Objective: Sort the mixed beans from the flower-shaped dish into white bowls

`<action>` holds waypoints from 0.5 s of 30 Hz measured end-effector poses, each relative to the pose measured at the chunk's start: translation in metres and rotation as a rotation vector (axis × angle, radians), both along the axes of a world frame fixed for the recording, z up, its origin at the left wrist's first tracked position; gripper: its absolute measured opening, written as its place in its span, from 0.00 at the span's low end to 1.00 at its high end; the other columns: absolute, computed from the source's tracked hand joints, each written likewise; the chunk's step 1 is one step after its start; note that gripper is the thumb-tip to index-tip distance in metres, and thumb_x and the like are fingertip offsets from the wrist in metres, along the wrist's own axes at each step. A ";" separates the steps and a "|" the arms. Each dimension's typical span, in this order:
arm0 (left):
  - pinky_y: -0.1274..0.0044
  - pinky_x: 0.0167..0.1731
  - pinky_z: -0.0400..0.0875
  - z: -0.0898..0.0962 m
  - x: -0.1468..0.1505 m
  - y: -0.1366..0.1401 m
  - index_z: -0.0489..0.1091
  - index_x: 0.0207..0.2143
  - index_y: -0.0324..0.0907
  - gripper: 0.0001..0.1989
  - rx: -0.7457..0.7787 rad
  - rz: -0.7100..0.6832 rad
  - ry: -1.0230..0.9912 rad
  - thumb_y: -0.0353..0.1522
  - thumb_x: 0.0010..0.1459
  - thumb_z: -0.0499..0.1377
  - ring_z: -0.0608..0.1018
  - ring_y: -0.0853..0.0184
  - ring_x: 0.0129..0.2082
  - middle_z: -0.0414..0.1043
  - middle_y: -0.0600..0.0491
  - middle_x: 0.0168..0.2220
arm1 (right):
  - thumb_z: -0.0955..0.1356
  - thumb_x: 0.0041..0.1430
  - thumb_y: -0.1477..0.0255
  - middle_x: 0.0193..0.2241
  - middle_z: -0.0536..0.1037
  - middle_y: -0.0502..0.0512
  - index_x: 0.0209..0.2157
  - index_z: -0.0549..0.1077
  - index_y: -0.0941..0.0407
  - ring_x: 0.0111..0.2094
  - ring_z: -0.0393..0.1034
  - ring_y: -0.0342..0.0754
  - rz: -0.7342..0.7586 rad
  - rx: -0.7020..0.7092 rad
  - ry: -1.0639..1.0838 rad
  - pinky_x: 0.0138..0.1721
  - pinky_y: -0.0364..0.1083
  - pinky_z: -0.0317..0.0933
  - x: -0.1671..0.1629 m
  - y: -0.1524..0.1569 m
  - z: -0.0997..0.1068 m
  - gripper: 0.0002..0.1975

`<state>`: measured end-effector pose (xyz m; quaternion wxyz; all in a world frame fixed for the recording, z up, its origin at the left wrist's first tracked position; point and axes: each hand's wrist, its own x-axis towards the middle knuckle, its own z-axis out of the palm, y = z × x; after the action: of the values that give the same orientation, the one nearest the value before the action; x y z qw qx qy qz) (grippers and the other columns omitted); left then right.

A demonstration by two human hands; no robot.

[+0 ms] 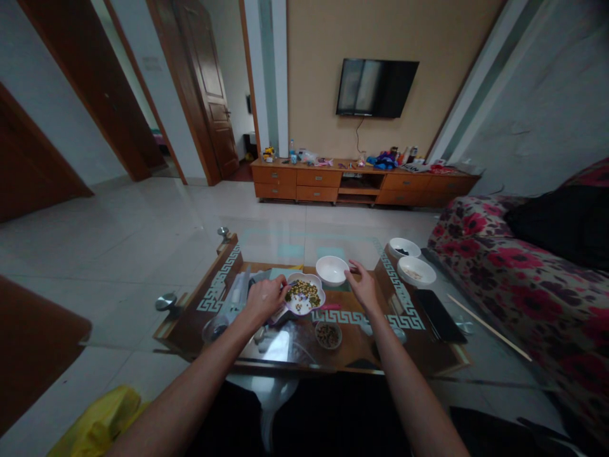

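My left hand (pixel 267 298) is closed in a pinch at the left rim of a white flower-shaped bowl (pixel 301 307). A thin, dark piece shows at its fingertips, too small to name. Yellow and green beans or seeds (pixel 304 291) are spread in that bowl, with a few purplish bits among them. Behind it and to the right stands a round white bowl (pixel 332 271), which looks empty inside. My right hand (pixel 362 289) is beside this bowl's right rim, thumb and fingers apart; whether they touch the rim I cannot tell.
On the glass-topped table (pixel 352 320) a small bowl of brown bits (pixel 328 335) stands near the front. Two white bowls (pixel 417 271) holding small contents are at the right, near a dark flat object (pixel 440 315) and a long stick (pixel 490 327). A flowered sofa (pixel 523 254) borders the right.
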<state>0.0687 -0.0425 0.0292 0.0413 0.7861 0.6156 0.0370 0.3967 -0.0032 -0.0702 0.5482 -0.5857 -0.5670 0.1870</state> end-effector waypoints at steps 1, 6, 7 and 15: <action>0.71 0.36 0.69 -0.001 0.001 0.001 0.76 0.51 0.47 0.17 -0.001 0.007 -0.007 0.45 0.75 0.52 0.84 0.54 0.41 0.84 0.47 0.40 | 0.70 0.59 0.48 0.45 0.83 0.65 0.58 0.78 0.59 0.48 0.78 0.64 0.001 0.003 0.004 0.53 0.61 0.68 0.000 0.000 0.000 0.35; 0.71 0.36 0.69 -0.005 0.003 0.005 0.76 0.51 0.47 0.17 -0.011 0.016 -0.032 0.45 0.74 0.53 0.84 0.54 0.41 0.84 0.47 0.40 | 0.74 0.56 0.50 0.42 0.83 0.63 0.55 0.81 0.58 0.47 0.78 0.62 -0.002 0.021 0.133 0.53 0.59 0.67 -0.001 0.001 0.002 0.33; 0.71 0.36 0.69 -0.006 0.003 0.005 0.77 0.50 0.47 0.17 -0.011 0.016 -0.034 0.45 0.74 0.53 0.84 0.54 0.40 0.84 0.47 0.40 | 0.75 0.54 0.51 0.42 0.83 0.63 0.53 0.82 0.58 0.46 0.78 0.62 -0.011 0.033 0.208 0.53 0.58 0.67 0.000 0.002 0.002 0.31; 0.71 0.36 0.68 -0.013 0.006 0.013 0.78 0.49 0.47 0.17 -0.002 0.007 -0.052 0.45 0.73 0.54 0.84 0.54 0.40 0.83 0.46 0.39 | 0.69 0.59 0.50 0.38 0.83 0.62 0.47 0.80 0.60 0.40 0.79 0.54 -0.214 0.164 0.649 0.47 0.52 0.70 0.021 0.015 -0.014 0.28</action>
<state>0.0742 -0.0298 0.0165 0.0579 0.7826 0.6172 0.0570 0.4172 0.0114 -0.0841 0.7615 -0.5059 -0.3118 0.2588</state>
